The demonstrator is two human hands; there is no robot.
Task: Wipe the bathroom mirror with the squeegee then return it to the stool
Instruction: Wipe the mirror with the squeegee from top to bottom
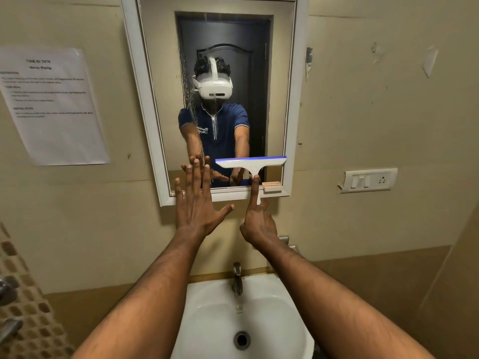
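A white-framed mirror (155, 104) hangs on the beige wall above the basin. Water droplets streak its left part. A white squeegee (250, 163) with a blue blade lies flat against the lower right of the glass, blade level and uppermost. My right hand (258, 224) grips its handle from below, index finger stretched up along the handle. My left hand (197, 200) is spread flat with fingers apart, its fingertips on the mirror's lower edge left of the squeegee. The stool is out of sight.
A white basin (290, 320) with a metal tap (237, 279) sits directly below my arms. A printed sheet (54, 104) is taped to the wall at left. A switch plate (369, 180) sits at right. A small pink tray (271, 186) rests on the frame's bottom right.
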